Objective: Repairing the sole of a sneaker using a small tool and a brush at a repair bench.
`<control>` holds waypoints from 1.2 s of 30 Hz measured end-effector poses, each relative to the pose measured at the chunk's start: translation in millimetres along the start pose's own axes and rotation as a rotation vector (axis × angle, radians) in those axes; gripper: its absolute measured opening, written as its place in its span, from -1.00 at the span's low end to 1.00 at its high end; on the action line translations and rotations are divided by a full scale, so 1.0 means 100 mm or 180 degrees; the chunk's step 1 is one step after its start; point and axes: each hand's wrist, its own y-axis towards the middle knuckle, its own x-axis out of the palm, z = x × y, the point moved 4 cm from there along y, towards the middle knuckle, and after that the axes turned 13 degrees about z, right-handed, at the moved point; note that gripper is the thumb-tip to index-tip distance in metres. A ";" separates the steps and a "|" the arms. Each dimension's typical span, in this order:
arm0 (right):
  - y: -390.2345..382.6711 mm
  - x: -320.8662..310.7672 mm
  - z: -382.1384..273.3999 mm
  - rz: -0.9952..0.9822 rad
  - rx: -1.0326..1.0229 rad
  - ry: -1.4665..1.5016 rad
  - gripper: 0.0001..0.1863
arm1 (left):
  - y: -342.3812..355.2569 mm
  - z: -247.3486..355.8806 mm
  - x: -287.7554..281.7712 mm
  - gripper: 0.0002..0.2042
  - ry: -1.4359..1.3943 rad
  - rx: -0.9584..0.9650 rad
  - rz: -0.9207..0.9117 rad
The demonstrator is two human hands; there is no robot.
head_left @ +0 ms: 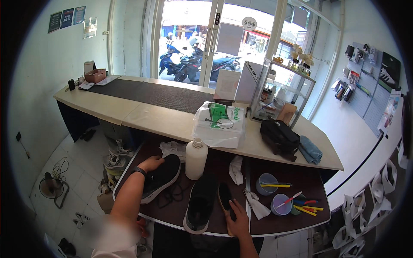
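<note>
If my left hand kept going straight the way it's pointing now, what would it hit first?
Your left hand rests on the heel of a black shoe and points right and slightly up. Going on, it would probably meet the white bottle first, though depth is hard to judge.

Near shoes: left shoe (161, 177) and right shoe (201, 207), black matt cloth uppers, white smooth soles. Brush (224, 198): wooden back, dark bristles. Bottle (195, 159): white matt plastic. Worktop (301, 180): dark brown, slight sheen. Far counter (150, 118): pale, smooth. Bag (219, 124): thin glossy plastic. Rags (235, 170): crumpled white cloth.
</note>
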 end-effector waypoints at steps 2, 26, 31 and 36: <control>0.00 0.00 0.01 0.0023 -0.0005 0.0017 -0.42 | -0.01 0.03 0.00 -0.46 -0.0005 -0.0022 -0.0006; -0.01 0.01 0.02 0.0069 -0.0013 0.0076 -0.43 | 0.06 -0.09 0.03 -0.48 -0.0017 -0.0062 -0.0010; -0.01 0.00 0.01 0.0045 -0.0002 0.0036 -0.43 | 0.07 -0.11 0.05 -0.54 0.0019 0.0001 0.0080; 0.00 0.00 0.01 0.0025 0.0001 0.0096 -0.42 | 0.10 -0.14 0.06 -0.54 0.0058 -0.0005 0.0123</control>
